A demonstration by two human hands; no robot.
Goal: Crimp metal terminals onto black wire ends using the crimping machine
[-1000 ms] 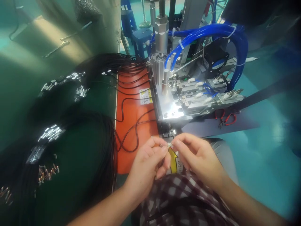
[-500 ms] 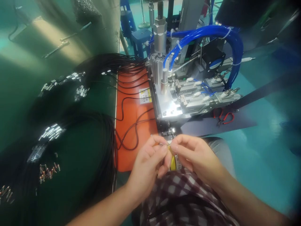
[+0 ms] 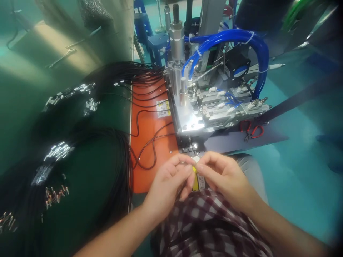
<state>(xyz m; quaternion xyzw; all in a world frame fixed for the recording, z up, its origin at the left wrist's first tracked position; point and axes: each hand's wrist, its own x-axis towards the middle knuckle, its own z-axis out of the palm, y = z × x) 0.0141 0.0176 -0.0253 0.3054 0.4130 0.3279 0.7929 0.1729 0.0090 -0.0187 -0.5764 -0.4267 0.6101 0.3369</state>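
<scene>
While facing the near end of a pneumatic fixture (image 3: pixel 187 123), holds the left hand (image 3: pixel 171 176) and the right hand (image 3: pixel 226 171) almost tip to tip, just above an arrow label (image 3: pixel 201 181) in this view. Shows thumb and index finger drawn together on each, other fingers curled inward; cannot tell whether gripping a small piece or merely touching, because of the covering fingertips. Places any such piece right at the meeting of the tips, in equal reach of both hands, with no readable long axis. Sets the line from hand to hand crosswise to the way toward the fixture, straight ahead.

Has the orange base plate (image 3: pixel 144 157) ahead on the left, with loose black cables (image 3: pixel 154 144) looping across it, nearer the left hand. Meets the plate's left edge at a dark green tabletop (image 3: pixel 80 221). Has red-handled pliers (image 3: pixel 253 132) ahead on the right, nearer the right hand but apart from it. Finds most open room rightward, over the teal floor (image 3: pixel 292 185); finds little toward the body, with checkered clothing (image 3: pixel 195 221) close by.
</scene>
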